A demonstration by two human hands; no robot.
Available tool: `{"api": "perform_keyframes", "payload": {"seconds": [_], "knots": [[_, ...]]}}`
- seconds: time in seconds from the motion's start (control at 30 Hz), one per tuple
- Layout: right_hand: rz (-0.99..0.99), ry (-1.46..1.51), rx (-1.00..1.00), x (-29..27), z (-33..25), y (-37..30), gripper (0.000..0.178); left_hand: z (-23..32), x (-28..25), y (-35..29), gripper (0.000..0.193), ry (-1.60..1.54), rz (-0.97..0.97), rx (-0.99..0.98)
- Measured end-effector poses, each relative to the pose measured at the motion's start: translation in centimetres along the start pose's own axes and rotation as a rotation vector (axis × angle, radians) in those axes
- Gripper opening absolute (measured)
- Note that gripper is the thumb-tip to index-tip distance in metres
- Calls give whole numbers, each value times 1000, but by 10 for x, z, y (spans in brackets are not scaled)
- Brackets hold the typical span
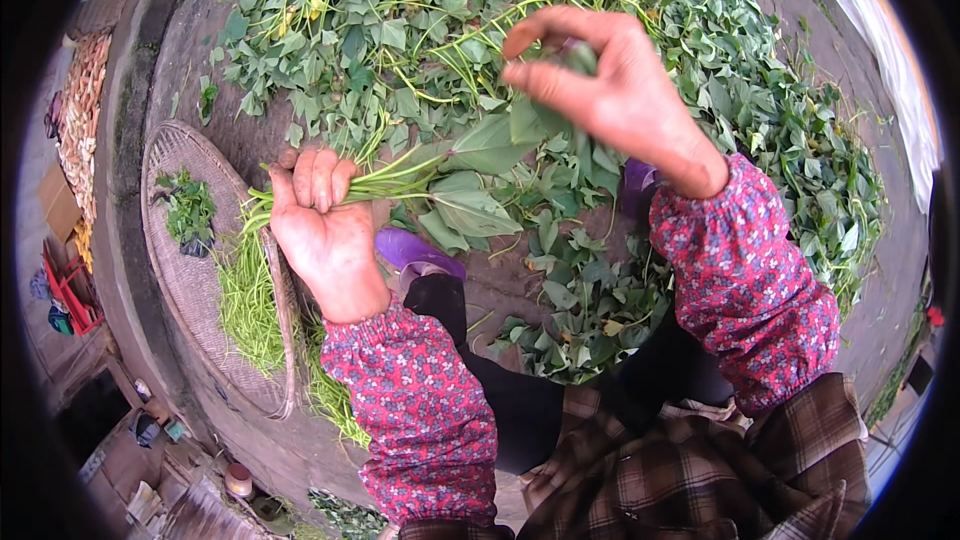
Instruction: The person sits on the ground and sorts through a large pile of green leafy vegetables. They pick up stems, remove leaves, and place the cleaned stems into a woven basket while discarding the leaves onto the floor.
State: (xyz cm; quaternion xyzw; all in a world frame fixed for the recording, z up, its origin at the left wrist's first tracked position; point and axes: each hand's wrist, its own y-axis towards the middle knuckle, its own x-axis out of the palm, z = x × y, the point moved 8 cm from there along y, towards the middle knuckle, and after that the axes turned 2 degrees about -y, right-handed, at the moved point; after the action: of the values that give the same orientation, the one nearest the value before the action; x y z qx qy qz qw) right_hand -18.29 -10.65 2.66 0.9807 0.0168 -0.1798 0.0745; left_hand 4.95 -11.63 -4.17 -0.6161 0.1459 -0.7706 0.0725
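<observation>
My left hand is closed around a bunch of green leafy vine stems; the cut stem ends stick out to its left. Broad leaves at the bunch's other end spread toward my right hand. That hand is raised above them, thumb and forefinger curved and apart; its other fingers are mostly hidden. A blurred leaf shows inside its curl, and whether it is gripped is unclear. Below the left hand lies a pile of stripped pale-green stems, partly on a shallow woven basket.
A wide heap of leafy vines covers the ground ahead and to the right. Loose leaves lie between my feet, near a purple shoe. A small bundle of greens rests in the basket. A red crate stands far left, beyond a raised kerb.
</observation>
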Motion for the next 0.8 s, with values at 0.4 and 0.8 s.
{"api": "perform_keyframes", "payload": {"seconds": [0.4,0.8], "knots": [[-232,-545,-275,61,-11,-17,13,-13,5,3,30,-50,-45,-57],[82,287,425,5,51,-1,18,20,-2,-2,21,-139,50,113]]}}
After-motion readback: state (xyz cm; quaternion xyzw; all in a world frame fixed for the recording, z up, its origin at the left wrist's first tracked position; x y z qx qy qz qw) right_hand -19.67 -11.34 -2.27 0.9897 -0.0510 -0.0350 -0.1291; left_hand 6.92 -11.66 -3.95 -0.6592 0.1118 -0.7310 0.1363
